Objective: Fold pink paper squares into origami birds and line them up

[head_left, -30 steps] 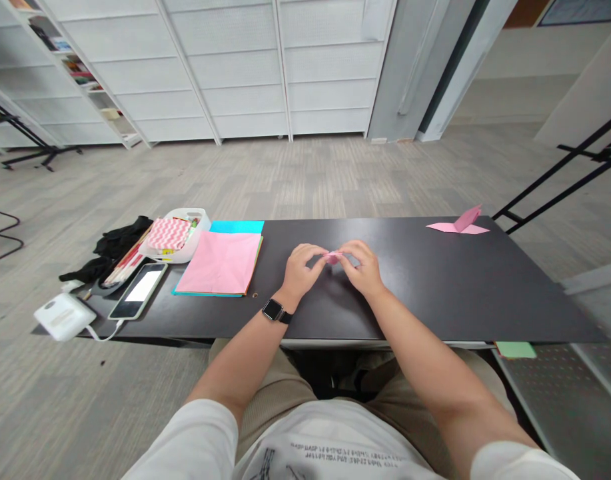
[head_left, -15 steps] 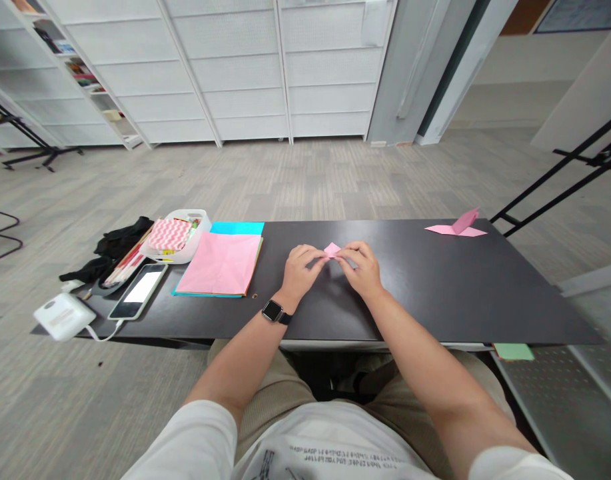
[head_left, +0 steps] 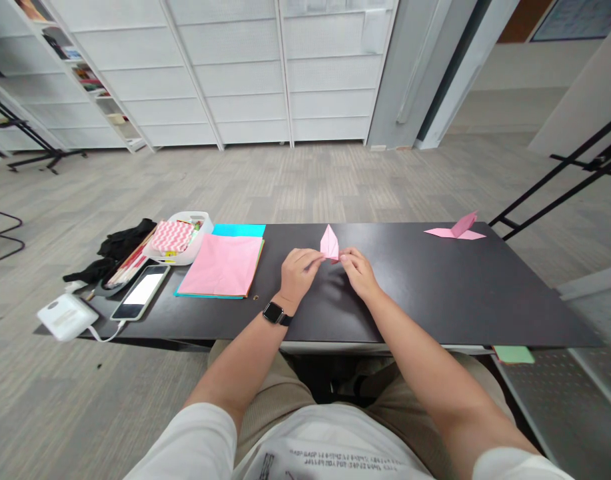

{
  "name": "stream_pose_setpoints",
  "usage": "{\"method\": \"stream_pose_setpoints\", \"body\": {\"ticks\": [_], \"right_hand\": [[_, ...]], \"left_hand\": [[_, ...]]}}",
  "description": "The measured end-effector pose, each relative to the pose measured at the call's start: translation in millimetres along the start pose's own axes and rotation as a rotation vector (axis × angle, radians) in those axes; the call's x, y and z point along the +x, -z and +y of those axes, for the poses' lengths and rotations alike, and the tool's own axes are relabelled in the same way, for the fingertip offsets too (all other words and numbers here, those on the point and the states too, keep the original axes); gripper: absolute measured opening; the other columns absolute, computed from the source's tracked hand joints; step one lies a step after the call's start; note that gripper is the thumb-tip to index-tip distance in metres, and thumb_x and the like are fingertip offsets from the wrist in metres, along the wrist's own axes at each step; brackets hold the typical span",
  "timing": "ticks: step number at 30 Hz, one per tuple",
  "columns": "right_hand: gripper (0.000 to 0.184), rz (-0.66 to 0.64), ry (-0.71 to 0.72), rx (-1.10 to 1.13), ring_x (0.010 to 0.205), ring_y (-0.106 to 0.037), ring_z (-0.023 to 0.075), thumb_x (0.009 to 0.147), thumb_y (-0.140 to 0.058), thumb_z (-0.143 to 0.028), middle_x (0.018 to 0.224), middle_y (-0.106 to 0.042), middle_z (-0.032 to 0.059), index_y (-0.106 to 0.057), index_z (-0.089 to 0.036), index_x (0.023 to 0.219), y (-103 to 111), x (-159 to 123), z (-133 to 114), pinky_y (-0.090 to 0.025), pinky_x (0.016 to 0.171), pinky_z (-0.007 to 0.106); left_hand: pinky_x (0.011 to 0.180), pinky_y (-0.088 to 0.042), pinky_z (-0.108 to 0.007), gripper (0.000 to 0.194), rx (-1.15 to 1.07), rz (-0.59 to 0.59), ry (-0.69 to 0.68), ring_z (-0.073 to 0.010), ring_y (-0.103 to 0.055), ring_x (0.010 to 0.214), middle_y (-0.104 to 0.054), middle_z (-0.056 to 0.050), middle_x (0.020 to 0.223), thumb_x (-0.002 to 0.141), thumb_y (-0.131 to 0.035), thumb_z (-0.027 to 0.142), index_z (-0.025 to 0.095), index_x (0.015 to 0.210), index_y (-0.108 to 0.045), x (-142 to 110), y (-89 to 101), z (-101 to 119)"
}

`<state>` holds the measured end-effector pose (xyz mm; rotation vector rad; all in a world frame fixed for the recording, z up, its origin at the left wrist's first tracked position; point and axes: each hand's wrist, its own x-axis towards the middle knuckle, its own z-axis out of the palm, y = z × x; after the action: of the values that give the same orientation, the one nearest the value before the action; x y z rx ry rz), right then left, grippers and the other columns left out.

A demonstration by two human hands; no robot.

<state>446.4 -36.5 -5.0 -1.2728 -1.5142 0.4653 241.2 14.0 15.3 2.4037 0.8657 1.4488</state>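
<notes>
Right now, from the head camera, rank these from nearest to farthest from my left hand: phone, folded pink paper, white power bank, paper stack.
From your left hand:
1. Folded pink paper, at its fingertips.
2. Paper stack, to its left.
3. Phone, left beyond the stack.
4. White power bank, farthest left, near the table corner.

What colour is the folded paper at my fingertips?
The folded paper is light pink; the head view shows it best.
</notes>
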Motion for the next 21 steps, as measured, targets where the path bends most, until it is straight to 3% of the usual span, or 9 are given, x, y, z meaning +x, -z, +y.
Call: {"method": "stream_pose_setpoints", "body": {"ticks": [4, 9, 14, 21], "right_hand": [[0.047, 0.081, -0.063, 0.129, 0.102, -0.065, 0.0243, 0.095, -0.061, -0.069, 0.101, -0.069, 0.0063, -0.073, -0.025, 0.085, -0.9, 4.4, 8.9, -0.053, 0.095, 0.039], [0.034, 0.152, -0.112, 0.138, 0.103, -0.065, 0.0237, 0.089, -0.071, -0.059, 0.105, -0.068, 0.0064, -0.071, -0.025, 0.088, 0.7, 5.7, 16.9, -0.055, 0.083, 0.035], [0.023, 0.169, -0.011, -0.056, 0.100, -0.067, 0.0240, 0.093, -0.070, -0.048, 0.103, -0.070, 0.0068, -0.076, -0.025, 0.091, 2.3, 4.1, 20.0, -0.055, 0.083, 0.038], [0.013, 0.130, 0.090, -0.184, 0.098, -0.069, 0.0251, 0.094, -0.072, -0.039, 0.100, -0.069, 0.0059, -0.079, -0.029, 0.093, -1.0, 3.2, 22.9, -0.056, 0.094, 0.044]], "left_hand": [[0.095, -0.056, -0.041, 0.016, -0.014, -0.044, -0.035, -0.0204, -0.074, 0.098, -0.082, -0.003, 0.105, 0.104, -0.065, 0.033, 0.025, 0.102, -0.079, 1.2, -1.4, 1.9], [0.100, -0.056, -0.041, 0.014, -0.088, -0.063, 0.000, -0.0209, -0.073, 0.104, -0.081, -0.005, 0.112, 0.103, -0.067, 0.030, 0.025, 0.111, -0.076, -0.3, -4.5, 0.0], [0.089, -0.057, -0.034, 0.011, -0.173, 0.003, 0.191, -0.0185, -0.070, 0.095, -0.075, -0.006, 0.103, 0.102, -0.065, 0.028, 0.022, 0.104, -0.074, -1.0, -7.0, -6.3], [0.086, -0.057, -0.031, 0.004, -0.229, -0.033, 0.198, -0.0167, -0.067, 0.090, -0.072, -0.004, 0.099, 0.097, -0.071, 0.021, 0.022, 0.098, -0.074, -0.7, -8.9, -8.3]]}}
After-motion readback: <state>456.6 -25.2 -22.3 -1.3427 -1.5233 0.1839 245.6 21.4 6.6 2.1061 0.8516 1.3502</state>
